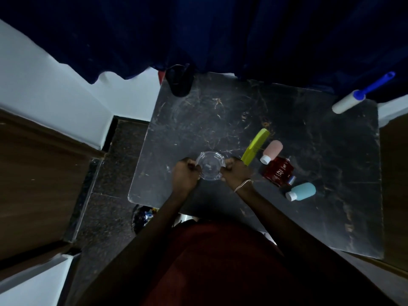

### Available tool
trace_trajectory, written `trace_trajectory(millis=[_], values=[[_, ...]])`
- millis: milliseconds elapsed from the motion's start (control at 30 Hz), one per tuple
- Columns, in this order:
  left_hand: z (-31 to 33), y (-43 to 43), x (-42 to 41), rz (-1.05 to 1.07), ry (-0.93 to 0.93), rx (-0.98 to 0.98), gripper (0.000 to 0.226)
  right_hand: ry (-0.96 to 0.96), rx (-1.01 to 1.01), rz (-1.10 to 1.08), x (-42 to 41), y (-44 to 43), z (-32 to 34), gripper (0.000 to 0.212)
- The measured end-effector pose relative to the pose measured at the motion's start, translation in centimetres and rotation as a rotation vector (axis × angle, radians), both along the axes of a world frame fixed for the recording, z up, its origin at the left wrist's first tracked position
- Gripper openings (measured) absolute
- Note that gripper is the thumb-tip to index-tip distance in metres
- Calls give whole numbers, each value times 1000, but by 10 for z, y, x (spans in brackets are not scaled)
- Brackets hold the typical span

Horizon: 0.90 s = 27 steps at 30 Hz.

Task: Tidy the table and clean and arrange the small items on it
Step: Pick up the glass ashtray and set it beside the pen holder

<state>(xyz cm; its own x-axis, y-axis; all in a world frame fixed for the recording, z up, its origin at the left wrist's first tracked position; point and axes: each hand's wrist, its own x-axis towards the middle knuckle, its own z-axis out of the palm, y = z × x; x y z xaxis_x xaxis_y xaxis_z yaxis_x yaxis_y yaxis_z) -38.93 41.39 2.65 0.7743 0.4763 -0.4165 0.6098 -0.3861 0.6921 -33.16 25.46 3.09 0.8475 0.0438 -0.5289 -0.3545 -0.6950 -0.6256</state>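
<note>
A clear glass dish (210, 166) with a scalloped rim sits at the near middle of the dark marble table (220, 120). My left hand (185, 173) grips its left rim and my right hand (236, 172) grips its right rim. Just right of my right hand lies a yellow-green comb (256, 146). Beyond it lie a pink bottle (272, 150), a dark red box (278, 171) and a light blue bottle (302, 191), all on their sides.
A lint roller (355, 98) with a blue handle rests at the table's far right corner. A black cup (180, 81) stands at the far left corner under a dark blue curtain (220, 34). Wooden furniture (39, 173) flanks the table on the left.
</note>
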Motion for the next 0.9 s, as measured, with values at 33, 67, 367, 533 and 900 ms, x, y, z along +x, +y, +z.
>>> trace_trajectory(millis=[33,67,367,533,900], values=[[0,9,2,16,-3,3,8,-13,-8,15,5,11,0,21],[-1,18,4,28,-8,14,7,-16,-5,23,9,21,-1,20],[-8,88,41,105,-46,-3,4,-7,30,69,63,98,-9,26],[-16,117,72,164,-75,-20,17,-41,45,88,97,133,-16,22],[-76,167,137,312,-123,-161,10,-159,83,66,160,179,-68,18]])
